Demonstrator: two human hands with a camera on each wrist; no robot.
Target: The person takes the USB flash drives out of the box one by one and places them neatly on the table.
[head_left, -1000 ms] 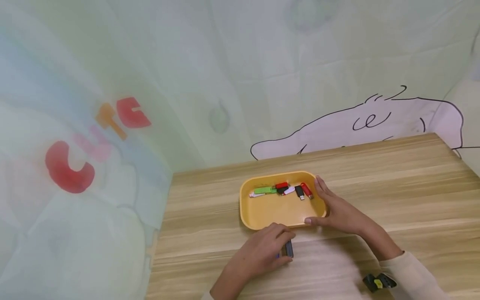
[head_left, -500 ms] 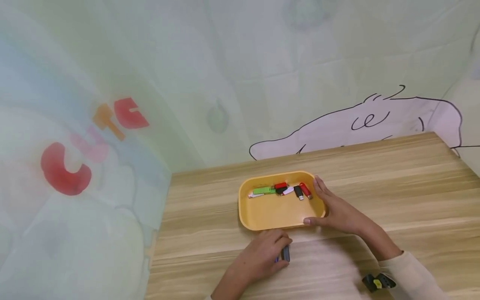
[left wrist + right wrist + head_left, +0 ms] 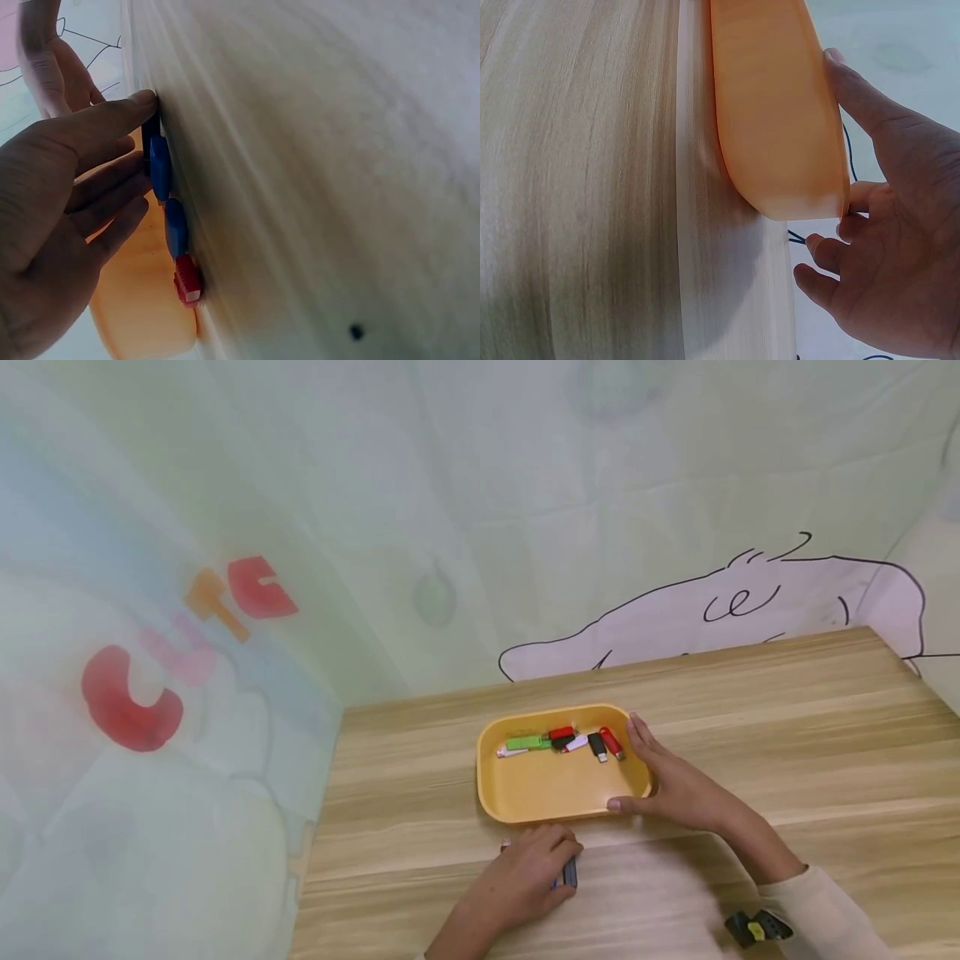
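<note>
In the head view, my left hand [image 3: 525, 872] is on the table just in front of the yellow tray [image 3: 487, 806]. Its thumb and fingers pinch a dark USB stick [image 3: 571, 872]. The left wrist view shows a blue USB stick [image 3: 160, 169] right beside that one, then another blue stick [image 3: 176, 227] and a red stick [image 3: 187, 280] in a row on the table. My right hand [image 3: 686, 789] holds the tray's right end, thumb at the near rim and fingers at the far corner. Several USB sticks lie inside along the far wall, among them a green one [image 3: 525, 742] and a red one [image 3: 611, 742].
The wood-grain table [image 3: 787, 735] runs up to a printed curtain [image 3: 465, 527] at the back and left. A black object with a yellow part [image 3: 757, 927] is by the right sleeve [image 3: 817, 910].
My left hand has shifted slightly toward the near side with the dark USB stick, and a stick's end now shows beyond its knuckles. The right hand stays on the tray.
</note>
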